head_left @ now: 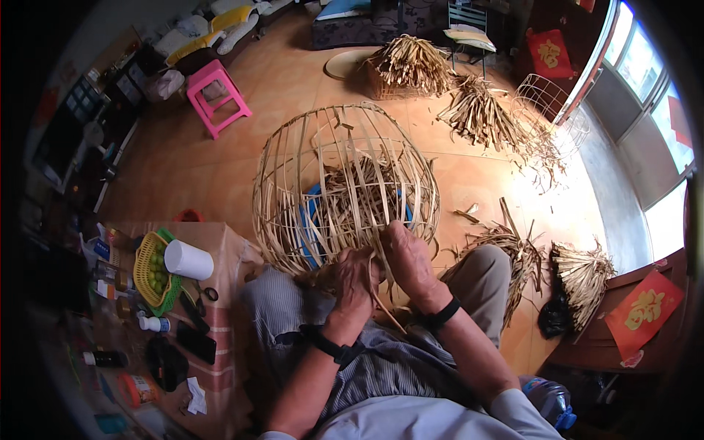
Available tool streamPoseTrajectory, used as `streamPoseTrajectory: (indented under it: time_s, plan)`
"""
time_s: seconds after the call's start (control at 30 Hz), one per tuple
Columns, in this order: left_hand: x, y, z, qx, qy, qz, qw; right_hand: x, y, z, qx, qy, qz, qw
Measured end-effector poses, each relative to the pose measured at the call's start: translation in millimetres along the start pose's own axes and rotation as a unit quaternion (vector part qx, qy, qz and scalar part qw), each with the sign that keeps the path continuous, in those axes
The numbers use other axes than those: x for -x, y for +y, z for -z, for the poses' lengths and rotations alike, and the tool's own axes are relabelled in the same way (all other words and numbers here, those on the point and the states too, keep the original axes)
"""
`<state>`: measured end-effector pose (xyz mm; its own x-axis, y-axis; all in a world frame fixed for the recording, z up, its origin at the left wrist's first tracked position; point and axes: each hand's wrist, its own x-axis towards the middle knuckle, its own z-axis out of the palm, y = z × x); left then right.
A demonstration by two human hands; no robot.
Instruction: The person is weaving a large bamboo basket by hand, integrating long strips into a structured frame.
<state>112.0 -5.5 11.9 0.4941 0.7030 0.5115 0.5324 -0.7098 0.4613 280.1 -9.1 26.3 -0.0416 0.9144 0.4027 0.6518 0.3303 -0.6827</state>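
Note:
A round openwork basket (355, 198) of pale woven strips leans against my knees, its curved side toward me. At its near edge, my left hand (356, 284) is closed around a flat dry strip (386, 314), whose loose end hangs down over my lap. My right hand (412, 260) sits just to the right and higher, with its thumb and fingers pinched on a strip at the basket's edge. The fingertips of both hands are partly hidden. Through the ribs show a blue tub (312, 227) and a heap of dry strips (367, 176).
Bundles of dry strips (480, 114) lie on the floor at far right, with another bundle (583, 275) nearer. A wire frame (543, 95) stands by the door. At left are a pink stool (216, 95) and a table (220, 293) with a yellow fruit basket (147, 275) and a phone.

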Motion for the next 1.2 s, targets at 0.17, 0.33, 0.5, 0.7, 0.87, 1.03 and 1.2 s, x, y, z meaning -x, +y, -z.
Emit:
streamPoseTrajectory:
  time_s: [0.17, 0.33, 0.5, 0.7, 0.87, 1.03, 1.2]
  plan:
    - [20.0, -20.8, -19.0, 0.135, 0.005, 0.094, 0.986, 3.3, -12.9, 13.0, 0.029, -0.066, 0.000, 0.997]
    - [3.1, 2.5, -3.8, 0.088, 0.010, 0.085, 0.992, 15.2, -8.7, 8.3, -0.018, -0.026, -0.070, 0.997]
    - [-9.2, 11.4, 15.5, -0.017, -0.058, 0.073, 0.996, 55.7, -6.2, 10.8, -0.124, 0.019, -0.187, 0.974]
    - [-5.3, 9.3, 12.3, -0.009, -0.051, 0.096, 0.994, 28.1, -2.0, 39.9, -0.259, 0.037, -0.212, 0.942]
    - [-1.7, 7.1, 10.8, -0.053, -0.067, 0.062, 0.994, 7.4, -13.5, 34.5, -0.034, -0.050, -0.075, 0.995]
    - [7.6, 4.1, 10.6, -0.136, -0.094, 0.010, 0.986, 20.6, 1.0, 16.0, -0.035, -0.046, -0.077, 0.995]
    - [5.7, 4.5, 12.7, -0.101, -0.120, 0.047, 0.986, 34.3, 15.0, 11.3, -0.144, 0.012, -0.105, 0.984]
